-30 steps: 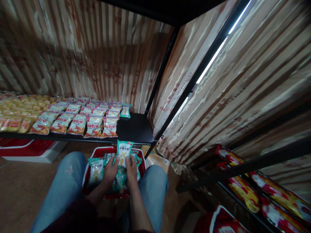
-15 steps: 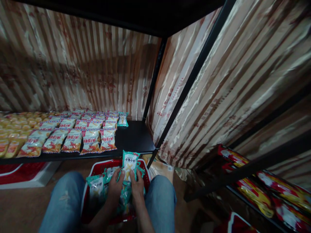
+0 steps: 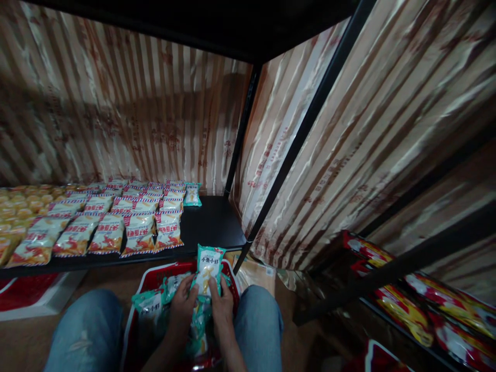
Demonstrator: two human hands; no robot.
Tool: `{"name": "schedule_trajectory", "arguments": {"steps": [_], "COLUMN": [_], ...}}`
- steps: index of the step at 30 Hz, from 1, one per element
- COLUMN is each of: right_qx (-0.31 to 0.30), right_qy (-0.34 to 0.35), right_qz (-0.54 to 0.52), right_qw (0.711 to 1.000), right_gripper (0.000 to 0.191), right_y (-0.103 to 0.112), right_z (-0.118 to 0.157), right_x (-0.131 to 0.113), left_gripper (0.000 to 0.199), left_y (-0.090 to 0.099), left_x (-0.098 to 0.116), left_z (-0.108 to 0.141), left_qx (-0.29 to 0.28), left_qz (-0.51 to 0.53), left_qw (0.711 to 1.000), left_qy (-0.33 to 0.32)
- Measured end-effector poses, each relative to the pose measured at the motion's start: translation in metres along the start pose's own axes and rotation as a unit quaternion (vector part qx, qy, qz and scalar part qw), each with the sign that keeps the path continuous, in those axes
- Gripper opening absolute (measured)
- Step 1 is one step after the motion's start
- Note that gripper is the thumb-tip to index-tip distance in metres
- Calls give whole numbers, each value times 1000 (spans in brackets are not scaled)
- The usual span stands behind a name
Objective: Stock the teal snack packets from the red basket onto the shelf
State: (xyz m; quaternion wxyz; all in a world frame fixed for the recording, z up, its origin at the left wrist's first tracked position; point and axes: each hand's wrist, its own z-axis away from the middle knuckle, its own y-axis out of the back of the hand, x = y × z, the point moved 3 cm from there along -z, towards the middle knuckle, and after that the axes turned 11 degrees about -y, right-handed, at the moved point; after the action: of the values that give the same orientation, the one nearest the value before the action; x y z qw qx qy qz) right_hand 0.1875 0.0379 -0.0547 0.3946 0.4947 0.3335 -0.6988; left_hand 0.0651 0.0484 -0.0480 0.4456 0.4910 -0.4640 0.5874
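Observation:
A teal and white snack bag (image 3: 210,268) is held upright over a red basket with a white rim (image 3: 136,289), between my knees. My left hand (image 3: 185,299) grips its lower left side, and my right hand (image 3: 221,302) grips the lower right with the thumb on the front. More teal snack bags (image 3: 149,305) lie in the basket below and beside my hands; my forearms hide part of them. One similar teal bag (image 3: 192,195) lies at the back of the black shelf (image 3: 211,222), right of rows of white and red snack bags (image 3: 112,232).
Yellow packages (image 3: 23,204) fill the shelf's left end. A black shelf post (image 3: 287,165) slants up at the right. Red and yellow packs (image 3: 403,310) lie on a lower right shelf. Pleated curtains (image 3: 155,113) hang behind. A red and white basket (image 3: 42,294) stands under the shelf.
The view has shifted slightly, so the shelf bags appear a little lower and further left. Both hands still hold the same teal bag over the basket.

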Motion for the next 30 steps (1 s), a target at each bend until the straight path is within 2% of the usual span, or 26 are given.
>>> {"name": "schedule_trajectory", "arguments": {"steps": [3,7,10,14,18,21,26,30], "right_qx": [17,23,2,-20,-55,-85,-59,-85], "right_qy": [9,3,5,52,46,49,65,84], "right_qz": [4,13,17,30,12,5,23,10], "right_qw": [1000,1000,1000,998,997,995,996,993], "right_gripper": [51,48,47,41,51,58,59,58], "right_y": [2,-1,-5,-8,-8,-9,-13,-20], "right_z": [-4,-7,-9,-14,-20,-26,-46,-69], "right_x": [-2,-10,-21,-39,-51,-61,-74,-76], "left_gripper": [56,52,51,54,55,56,53,46], "left_y": [-3,-6,-8,-13,-18,-23,-31,-35], "left_x": [-1,10,19,22,26,34,42,42], "left_z": [-4,-8,-13,-24,-38,-47,-62,-78], "left_qx": [13,11,9,22,36,18,-14,-55], "left_qz": [9,27,29,33,36,39,26,-22], "left_qw": [1000,1000,999,999,999,999,998,994], "left_qy": [-1,6,12,11,-12,-32,-60,-86]}}
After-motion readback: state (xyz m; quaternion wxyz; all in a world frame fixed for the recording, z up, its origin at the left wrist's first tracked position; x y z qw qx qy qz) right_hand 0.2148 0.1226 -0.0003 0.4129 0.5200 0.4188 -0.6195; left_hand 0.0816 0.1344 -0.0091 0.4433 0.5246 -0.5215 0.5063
